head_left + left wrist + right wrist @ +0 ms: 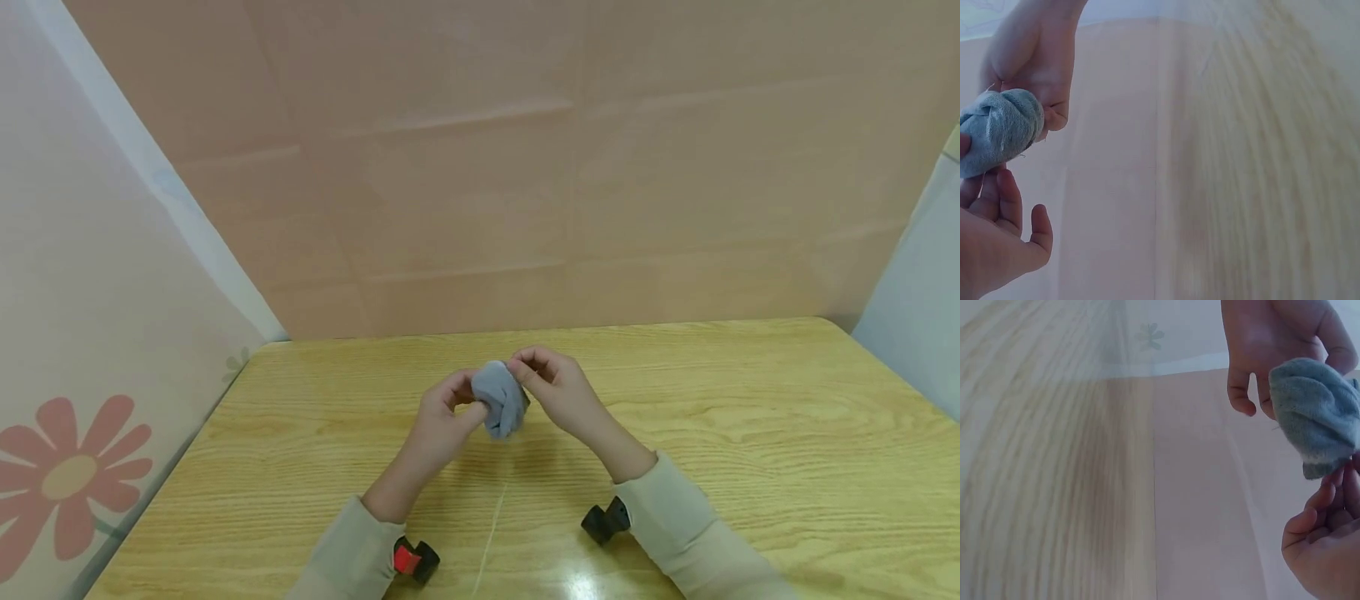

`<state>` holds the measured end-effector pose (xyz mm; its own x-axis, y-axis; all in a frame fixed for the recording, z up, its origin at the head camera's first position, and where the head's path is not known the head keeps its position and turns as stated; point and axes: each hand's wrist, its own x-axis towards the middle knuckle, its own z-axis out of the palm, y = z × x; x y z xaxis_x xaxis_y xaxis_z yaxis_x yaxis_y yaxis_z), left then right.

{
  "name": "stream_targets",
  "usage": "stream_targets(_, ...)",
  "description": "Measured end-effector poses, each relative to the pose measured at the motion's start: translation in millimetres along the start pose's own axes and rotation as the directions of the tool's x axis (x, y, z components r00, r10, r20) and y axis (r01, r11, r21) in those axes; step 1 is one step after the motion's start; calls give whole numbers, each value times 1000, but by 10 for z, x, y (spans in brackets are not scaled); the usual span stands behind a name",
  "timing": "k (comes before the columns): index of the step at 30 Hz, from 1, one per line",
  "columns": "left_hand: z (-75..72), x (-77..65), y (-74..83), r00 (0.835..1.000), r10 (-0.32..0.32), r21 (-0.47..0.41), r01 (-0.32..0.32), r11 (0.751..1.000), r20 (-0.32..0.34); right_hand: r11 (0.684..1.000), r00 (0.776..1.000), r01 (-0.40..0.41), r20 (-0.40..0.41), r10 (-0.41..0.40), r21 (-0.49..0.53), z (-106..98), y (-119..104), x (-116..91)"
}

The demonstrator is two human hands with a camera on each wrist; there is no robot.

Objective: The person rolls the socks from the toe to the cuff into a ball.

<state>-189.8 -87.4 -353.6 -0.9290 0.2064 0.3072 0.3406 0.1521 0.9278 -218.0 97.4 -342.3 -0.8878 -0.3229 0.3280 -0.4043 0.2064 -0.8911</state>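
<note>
A balled-up grey-blue knit sock (pixel 498 402) is held above the table between both hands. My left hand (pixel 442 423) grips its left side, thumb in front and fingers behind. At the upper right edge of the bundle, my right hand (pixel 566 396) pinches the fabric between thumb and fingertips. Loose threads stick out from the folded sock (pixel 1007 128) in the left wrist view. From the right wrist, a darker band shows at the lower end of the sock (pixel 1316 419), right at the right fingertips.
The wood-grain table (pixel 300 467) spreads beneath both hands. A brownish-pink sheet (pixel 465 183) hangs behind it, and a pale sheet with a red flower (pixel 71 479) is at the left. Dark wrist cameras (pixel 606 521) sit at both cream sleeves (pixel 678 517).
</note>
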Motion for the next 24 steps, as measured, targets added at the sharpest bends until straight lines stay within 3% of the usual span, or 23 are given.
stream_targets(6,-33,22,-3,994,-73,-105,64,992,-87,999,999,-46,15,45,27,-40,-10,19)
stream_targets(13,-69,51,-2,981,-155,-256,121,959,-119,995,993,-91,82,89,31,-30,-17,25)
stream_targets(19,-52,69,-16,972,-171,-242,128,962,-162,993,992,-115,61,114,23,-12,-18,27)
stream_targets(24,-60,68,-15,975,-175,-245,138,960,-135,987,987,-158,23,157,14,-5,-29,30)
